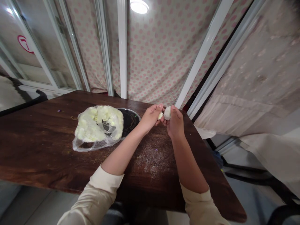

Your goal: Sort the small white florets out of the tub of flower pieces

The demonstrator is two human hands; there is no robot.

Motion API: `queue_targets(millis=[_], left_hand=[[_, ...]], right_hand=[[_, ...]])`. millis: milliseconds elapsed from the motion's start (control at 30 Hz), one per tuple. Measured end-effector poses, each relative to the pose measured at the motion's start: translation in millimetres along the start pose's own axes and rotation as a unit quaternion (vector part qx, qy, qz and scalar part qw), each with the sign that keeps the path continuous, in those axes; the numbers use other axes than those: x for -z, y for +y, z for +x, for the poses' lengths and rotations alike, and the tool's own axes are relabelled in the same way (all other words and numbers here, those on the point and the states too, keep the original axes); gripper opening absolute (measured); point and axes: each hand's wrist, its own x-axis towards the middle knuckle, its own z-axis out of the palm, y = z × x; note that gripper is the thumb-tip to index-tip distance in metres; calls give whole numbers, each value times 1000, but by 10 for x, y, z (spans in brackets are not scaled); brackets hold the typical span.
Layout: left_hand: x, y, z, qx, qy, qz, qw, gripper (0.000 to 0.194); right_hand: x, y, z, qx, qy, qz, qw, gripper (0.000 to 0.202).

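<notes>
Above the right part of the dark wooden table (47, 137), my two hands are close together. My left hand (152, 117) is closed, pinching a small pale yellow piece (160, 116) between thumb and fingers. A white, crumbly-looking lump (167, 112) is gripped by my right hand (176, 122), its thumb along the lump's right side. To the left lies a clear plastic bag (90, 129) with pale yellow-green pieces in it. Whitish crumbs (153, 161) are scattered on the wood below my hands.
Behind the bag, a round dark plate or tray (128, 122) with a light rim is partly hidden. Window frames and a pink-dotted curtain (161, 56) rise behind the table. Dark chair parts show at the left (35, 98) and lower right (253, 178).
</notes>
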Motion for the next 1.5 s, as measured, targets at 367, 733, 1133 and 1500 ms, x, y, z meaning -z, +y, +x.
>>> queue_targets(millis=[367, 733, 1133, 1500], left_hand=[[161, 251, -49, -11, 35, -37, 999, 9], [472, 793, -861, -145, 114, 76, 980, 12], [717, 771, -1827, -51, 274, 140, 950, 17], [771, 322, -1733, 79, 209, 336, 915, 36]], right_hand=[[178, -27, 212, -170, 134, 224, 950, 15], [-390, 311, -413, -170, -272, -44, 946, 11], [-616, 1094, -1179, 103, -427, -544, 715, 12], [-647, 671, -802, 48, -299, -287, 909, 19]])
